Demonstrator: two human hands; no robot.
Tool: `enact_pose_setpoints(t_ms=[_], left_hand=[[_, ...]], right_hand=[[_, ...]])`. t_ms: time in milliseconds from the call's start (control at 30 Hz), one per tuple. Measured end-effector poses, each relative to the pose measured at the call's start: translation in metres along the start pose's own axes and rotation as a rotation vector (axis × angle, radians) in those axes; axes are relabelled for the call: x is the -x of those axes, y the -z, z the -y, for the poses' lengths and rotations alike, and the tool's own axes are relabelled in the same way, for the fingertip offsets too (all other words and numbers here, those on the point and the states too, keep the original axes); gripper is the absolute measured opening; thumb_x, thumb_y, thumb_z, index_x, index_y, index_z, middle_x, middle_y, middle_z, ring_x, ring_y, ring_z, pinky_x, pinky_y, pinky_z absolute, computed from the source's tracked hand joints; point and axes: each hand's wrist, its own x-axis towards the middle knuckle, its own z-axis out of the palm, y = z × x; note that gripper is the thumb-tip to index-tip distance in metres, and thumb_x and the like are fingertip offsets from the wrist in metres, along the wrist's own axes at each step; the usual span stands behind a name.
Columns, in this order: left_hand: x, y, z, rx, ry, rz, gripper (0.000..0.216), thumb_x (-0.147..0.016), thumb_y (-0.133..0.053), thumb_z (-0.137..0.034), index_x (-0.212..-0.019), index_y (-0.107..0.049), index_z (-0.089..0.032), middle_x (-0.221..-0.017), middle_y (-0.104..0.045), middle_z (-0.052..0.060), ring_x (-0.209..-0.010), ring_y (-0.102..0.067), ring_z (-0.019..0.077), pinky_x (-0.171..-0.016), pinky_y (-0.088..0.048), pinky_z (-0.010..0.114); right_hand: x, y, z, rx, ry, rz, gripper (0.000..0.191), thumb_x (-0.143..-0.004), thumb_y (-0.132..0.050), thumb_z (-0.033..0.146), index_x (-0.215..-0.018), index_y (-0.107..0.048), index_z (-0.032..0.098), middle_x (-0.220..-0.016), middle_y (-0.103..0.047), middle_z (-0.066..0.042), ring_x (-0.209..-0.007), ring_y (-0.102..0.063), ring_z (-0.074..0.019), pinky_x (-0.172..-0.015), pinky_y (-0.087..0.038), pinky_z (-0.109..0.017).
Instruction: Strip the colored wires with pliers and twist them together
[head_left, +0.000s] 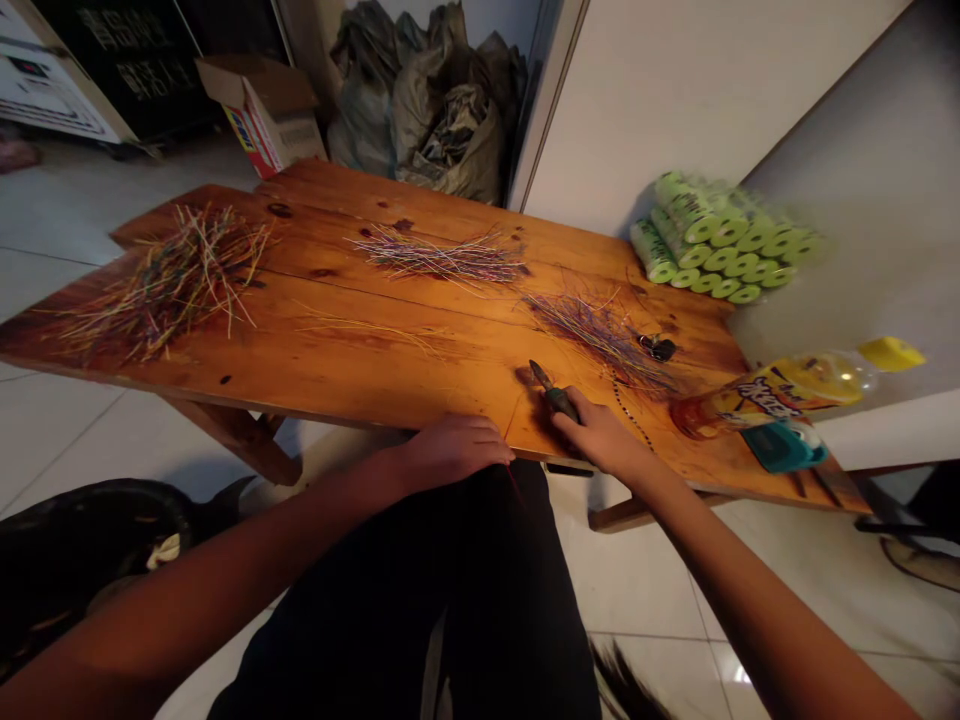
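While the left hand (pixel 461 445) and the right hand (pixel 600 435) are at its near edge, the table (pixel 360 385) spreads out ahead of them and far to either side. Under the hands are two legs in dark trousers (pixel 420 610). Well beyond the hands, past the table's far edge, full bags (pixel 450 110) stand against the wall, with an open box (pixel 270 110) to their left. A black tub (pixel 101 492) sits on the floor, left of the left hand.

Far to the left of both hands, a tangled pile (pixel 176 280) of wires covers the table's end. Ahead and to the right of the right hand, green rolls (pixel 720 240) are stacked by the wall. Nearer that hand, on its right, is a bottle (pixel 787 390) with a yellow cap. One bundle (pixel 442 258) of wires lies ahead of the left hand; a second, purplish bunch (pixel 600 335) lies ahead of the right.

A teal case (pixel 784 447) is right of the right hand, partly behind the bottle. The right hand's fingers are wrapped around a dark-handled tool (pixel 559 398), its pointed tip turned ahead and left. Past it, keys (pixel 658 347) lie beside the purplish bunch. A beaded cord (pixel 628 412) runs just beside the right wrist. Between the hands, a thin strand (pixel 513 420) rises from the left hand's fingertips, which seem to pinch it.
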Motion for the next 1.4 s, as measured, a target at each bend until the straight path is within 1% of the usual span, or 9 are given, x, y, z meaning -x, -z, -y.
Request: enact_pose_setpoints(t_ms=[167,333,500,600,667,767,867,1100,1400], left_hand=[[0.008,0.003,-0.022,0.028,0.018,-0.08,0.025,-0.088,-0.042,-0.018,-0.1,-0.063,-0.021,-0.095,-0.069,0.004,-0.093,-0.059,0.0145,-0.087,-0.046,0.03],[0.022,0.006,-0.021,0.041,0.111,-0.19,0.027,-0.089,-0.04,-0.017,-0.103,-0.062,-0.025,-0.1,-0.069,0.0,-0.095,-0.06,0.0125,-0.089,-0.046,0.029],[0.03,0.0,-0.023,0.189,0.265,-0.52,0.018,-0.085,-0.049,-0.015,-0.09,-0.065,-0.021,-0.09,-0.071,0.002,-0.087,-0.064,0.0116,-0.082,-0.05,0.028],[0.031,-0.007,-0.026,0.302,0.472,-0.713,0.012,-0.082,-0.054,-0.018,-0.083,-0.066,-0.021,-0.085,-0.071,0.001,-0.082,-0.065,0.0129,-0.079,-0.053,0.029],[0.03,-0.012,-0.026,0.379,0.618,-0.814,0.01,-0.08,-0.056,-0.021,-0.081,-0.066,-0.021,-0.085,-0.071,0.001,-0.082,-0.066,0.0142,-0.08,-0.053,0.031],[0.026,-0.02,-0.023,0.491,0.732,-0.896,0.01,-0.079,-0.058,-0.025,-0.082,-0.067,-0.02,-0.087,-0.071,0.002,-0.085,-0.066,0.0152,-0.082,-0.053,0.033],[0.022,-0.024,-0.022,0.54,0.721,-0.897,0.011,-0.079,-0.059,-0.024,-0.083,-0.067,-0.019,-0.088,-0.071,0.002,-0.085,-0.066,0.0151,-0.082,-0.053,0.033],[0.02,-0.019,-0.022,0.539,0.674,-0.858,0.009,-0.078,-0.06,-0.023,-0.082,-0.068,-0.021,-0.086,-0.071,0.002,-0.082,-0.066,0.0146,-0.08,-0.053,0.03],[0.025,-0.016,-0.02,0.523,0.687,-0.842,0.008,-0.078,-0.06,-0.023,-0.08,-0.067,-0.021,-0.084,-0.071,0.002,-0.082,-0.066,0.0143,-0.08,-0.053,0.03]], right_hand=[[0.0,-0.004,0.001,0.009,-0.003,-0.028,0.018,-0.078,-0.045,0.038,-0.085,-0.051,0.022,-0.058,-0.055,-0.001,-0.055,-0.051,-0.0187,-0.054,-0.032,-0.026],[0.002,-0.005,-0.012,-0.585,-0.091,0.017,0.033,-0.076,-0.049,0.039,-0.105,-0.051,0.023,-0.064,-0.058,0.003,-0.055,-0.053,-0.015,-0.053,-0.04,-0.025],[0.031,-0.011,-0.012,-1.132,-0.232,-0.058,0.034,-0.078,-0.049,0.041,-0.104,-0.056,0.021,-0.084,-0.064,-0.003,-0.065,-0.058,-0.0149,-0.06,-0.048,-0.027],[0.058,-0.021,-0.003,-1.289,-0.27,0.083,0.029,-0.08,-0.048,0.044,-0.085,-0.062,0.019,-0.088,-0.062,-0.005,-0.069,-0.057,-0.0154,-0.061,-0.049,-0.027],[0.074,-0.029,0.006,-1.351,-0.32,0.18,0.028,-0.081,-0.048,0.043,-0.086,-0.063,0.019,-0.087,-0.061,-0.005,-0.073,-0.057,-0.0163,-0.062,-0.05,-0.028],[0.086,-0.038,0.021,-1.369,-0.355,0.287,0.029,-0.081,-0.05,0.042,-0.093,-0.062,0.019,-0.093,-0.06,-0.006,-0.08,-0.056,-0.0174,-0.066,-0.051,-0.03],[0.085,-0.042,0.032,-1.293,-0.316,0.338,0.029,-0.08,-0.053,0.042,-0.095,-0.06,0.019,-0.096,-0.06,-0.006,-0.085,-0.055,-0.0172,-0.067,-0.051,-0.029],[0.067,-0.055,0.03,-1.146,-0.29,0.29,0.033,-0.077,-0.051,0.047,-0.093,-0.056,0.019,-0.085,-0.058,-0.004,-0.072,-0.054,-0.0154,-0.053,-0.048,-0.025],[0.065,-0.05,0.03,-1.125,-0.298,0.264,0.032,-0.079,-0.048,0.045,-0.093,-0.054,0.017,-0.082,-0.057,-0.004,-0.07,-0.055,-0.0142,-0.052,-0.048,-0.024]])
